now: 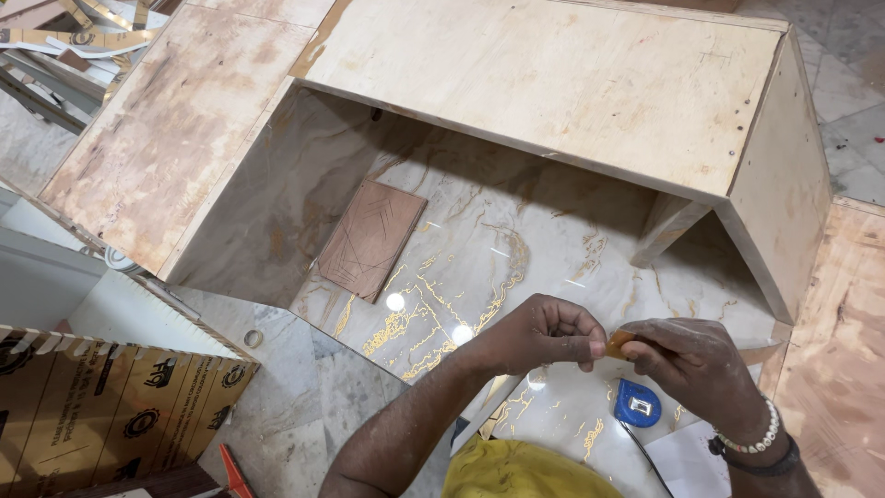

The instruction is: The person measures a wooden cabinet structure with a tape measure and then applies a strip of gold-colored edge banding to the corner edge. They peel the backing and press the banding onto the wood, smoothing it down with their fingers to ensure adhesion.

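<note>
My left hand [539, 334] and my right hand [693, 361] meet above a glossy marble-patterned panel [516, 240] veined in gold. Together they pinch a small orange-brown piece [616, 345] between the fingertips; what it is I cannot tell. A beaded bracelet and a dark band sit on my right wrist. Just below my right hand a blue tape measure [638, 403] lies on the panel. A brown rectangular board [371, 238] rests on the panel to the upper left of my hands.
An open plywood cabinet box [572, 83] stands over the panel, with side walls at left and right. Brown printed laminate sheets [101, 406] lean at lower left. Strips of scrap [64, 41] lie at top left. A white paper [687, 456] lies near my right forearm.
</note>
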